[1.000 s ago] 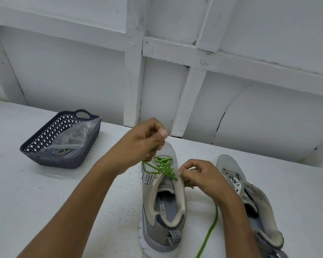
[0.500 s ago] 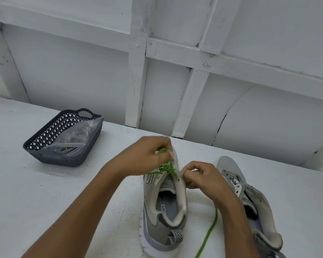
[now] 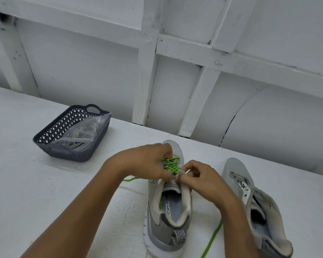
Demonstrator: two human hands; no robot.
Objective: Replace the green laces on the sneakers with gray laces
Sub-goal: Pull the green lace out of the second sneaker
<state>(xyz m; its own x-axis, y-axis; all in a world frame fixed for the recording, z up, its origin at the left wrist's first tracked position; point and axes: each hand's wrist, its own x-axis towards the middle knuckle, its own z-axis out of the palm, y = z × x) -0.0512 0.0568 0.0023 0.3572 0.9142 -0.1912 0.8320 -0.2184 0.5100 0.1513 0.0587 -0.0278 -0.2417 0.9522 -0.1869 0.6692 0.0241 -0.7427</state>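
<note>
You are partway through the stripping half of the job, and none of the relacing shows as started.

The bare shoe [image 3: 235, 170] on the right has open eyelets and no lace of any colour, so its green one is out. The laced shoe [image 3: 154, 222] in front of you keeps the green lace [image 3: 172, 165] crossed through its forward rows. The rows nearest the collar look already freed.

Your left grip [image 3: 147, 162] is curled down onto those crossings and pinches the lace there. Your right grip [image 3: 203, 180] pinches the shoe's eyelet edge between thumb and forefinger and steadies it. Neither is spread wide.

One green strand trails out from under your left wrist onto the bench [image 3: 45, 192]. Another runs along the bench by your right forearm. You cannot tell from here whether both belong to this lace or one is the lace from the bare shoe.

The gray laces seem to be the pale coils inside the clear bag [image 3: 82, 133]. It lies in the basket [image 3: 52, 123], well apart on your left, and looks unopened.

What is left, as I judge it:
- Work the last green rows out.
- Fetch the bag and open it.
- Thread and tie gray laces on both shoes.

That is much the larger share of the task.
</note>
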